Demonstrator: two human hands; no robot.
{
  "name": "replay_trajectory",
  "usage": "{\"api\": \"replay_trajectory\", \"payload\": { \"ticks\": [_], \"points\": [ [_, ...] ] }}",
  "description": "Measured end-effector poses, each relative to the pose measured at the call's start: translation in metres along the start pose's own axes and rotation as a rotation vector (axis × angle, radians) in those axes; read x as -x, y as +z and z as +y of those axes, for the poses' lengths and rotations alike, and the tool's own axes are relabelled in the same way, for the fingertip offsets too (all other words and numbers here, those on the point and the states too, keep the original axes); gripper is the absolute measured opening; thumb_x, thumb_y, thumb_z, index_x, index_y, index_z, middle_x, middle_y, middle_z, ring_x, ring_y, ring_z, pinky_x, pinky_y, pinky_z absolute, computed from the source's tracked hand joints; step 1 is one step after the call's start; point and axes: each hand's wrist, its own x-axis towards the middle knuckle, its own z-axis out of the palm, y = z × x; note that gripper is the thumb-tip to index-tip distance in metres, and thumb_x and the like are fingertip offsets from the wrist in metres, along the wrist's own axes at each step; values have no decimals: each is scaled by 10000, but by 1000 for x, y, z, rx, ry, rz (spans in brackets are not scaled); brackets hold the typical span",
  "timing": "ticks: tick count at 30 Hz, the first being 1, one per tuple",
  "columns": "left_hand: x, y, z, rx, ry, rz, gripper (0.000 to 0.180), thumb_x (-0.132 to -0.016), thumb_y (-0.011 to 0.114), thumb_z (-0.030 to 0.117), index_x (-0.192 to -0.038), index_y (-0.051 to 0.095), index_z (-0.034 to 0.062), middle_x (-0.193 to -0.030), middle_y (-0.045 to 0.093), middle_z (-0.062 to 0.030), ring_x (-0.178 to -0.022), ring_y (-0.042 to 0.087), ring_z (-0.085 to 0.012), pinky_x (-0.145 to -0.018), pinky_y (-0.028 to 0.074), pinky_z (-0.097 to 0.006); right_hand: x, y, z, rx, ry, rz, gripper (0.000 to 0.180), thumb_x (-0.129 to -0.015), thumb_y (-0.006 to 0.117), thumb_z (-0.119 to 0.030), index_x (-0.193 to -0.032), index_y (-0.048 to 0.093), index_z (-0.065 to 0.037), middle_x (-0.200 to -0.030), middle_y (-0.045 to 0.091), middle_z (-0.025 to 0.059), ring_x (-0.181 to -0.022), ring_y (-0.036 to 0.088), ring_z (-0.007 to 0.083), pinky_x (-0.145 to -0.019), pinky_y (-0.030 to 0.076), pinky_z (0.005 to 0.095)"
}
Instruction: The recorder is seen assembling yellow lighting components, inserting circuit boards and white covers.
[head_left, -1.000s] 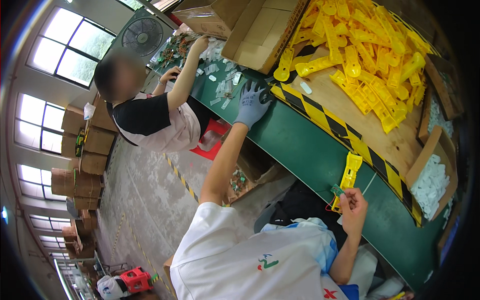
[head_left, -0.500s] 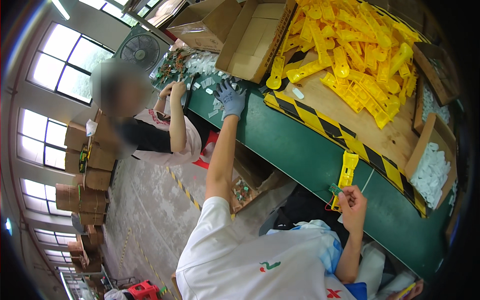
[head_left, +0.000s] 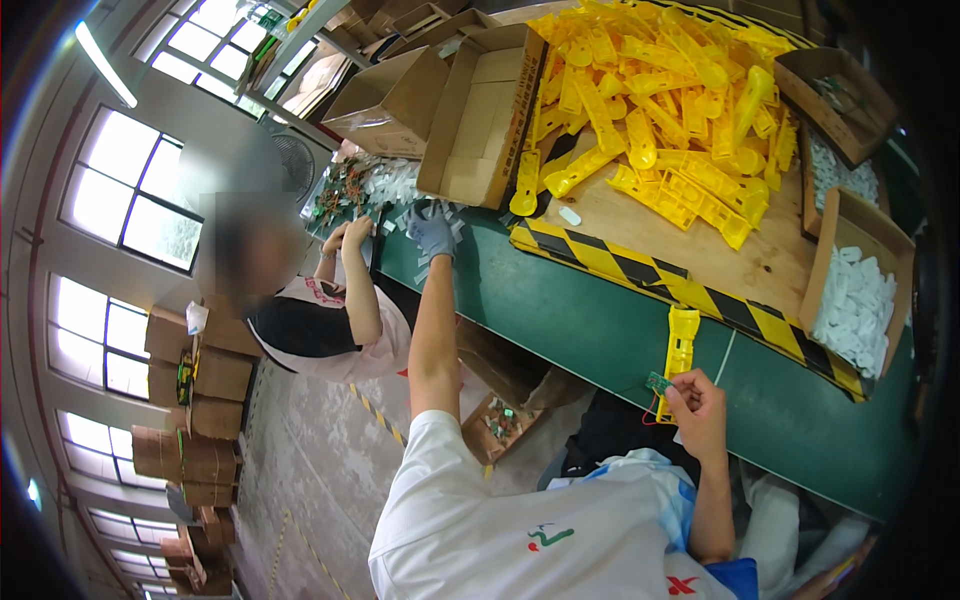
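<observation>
Matt grey fabric on my glove, reaching in among shiny, see-through plastic pieces! Over here, yellow plastic, the casing smooth with a soft gloss. Smooth green tabletop, bare wood panel, dull cardboard carton, and white cloth on my shirt, softly creased.

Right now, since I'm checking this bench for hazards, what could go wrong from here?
The thin red wire beside the green circuit board in the right hand might snag. The yellow housing lies near the edge of the green table and could get knocked off. The gloved left hand is among loose, pale pieces, which might scatter.
</observation>
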Motion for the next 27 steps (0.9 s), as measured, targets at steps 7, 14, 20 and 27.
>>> {"api": "replay_trajectory", "payload": {
  "ticks": [7, 14, 20, 27],
  "points": [
    [4, -62, 72, 427, 29, 317, 256, -781, 709, 4, -1031, 656, -10, -991, 680, -140, -878, 641, -225, -835, 498, -334, -4, 2, -10, 78, -69, -10, 97, -850, 681, -55, -865, 614, 14, -636, 611, 17, -516, 520, 30, -490, 391, 198],
    [107, -73, 236, 594, 549, -488, 279, -715, 689, -90, -983, 665, -13, -1017, 672, -131, -962, 642, -241, -866, 477, -309, -2, 0, -6, 89, -101, 28, 88, -849, 680, -47, -868, 618, 12, -640, 615, 18, -507, 511, 31, -495, 393, 193],
    [138, -22, 227, 401, 365, -452, 221, -827, 691, 102, -1028, 656, 17, -1060, 668, -154, -1017, 599, -343, -885, 459, -403, 0, 0, -5, 54, -132, 29, 92, -863, 672, -47, -893, 614, 19, -678, 650, 44, -542, 576, 49, -511, 432, 197],
    [162, -48, 176, 56, 661, -713, 379, -841, 696, 158, -1198, 616, 61, -1161, 624, -163, -1115, 559, -357, -990, 412, -442, 0, -6, -7, 71, -131, 4, 101, -870, 680, -66, -904, 621, 9, -689, 668, 51, -544, 601, 69, -519, 449, 210]
  ]
}}
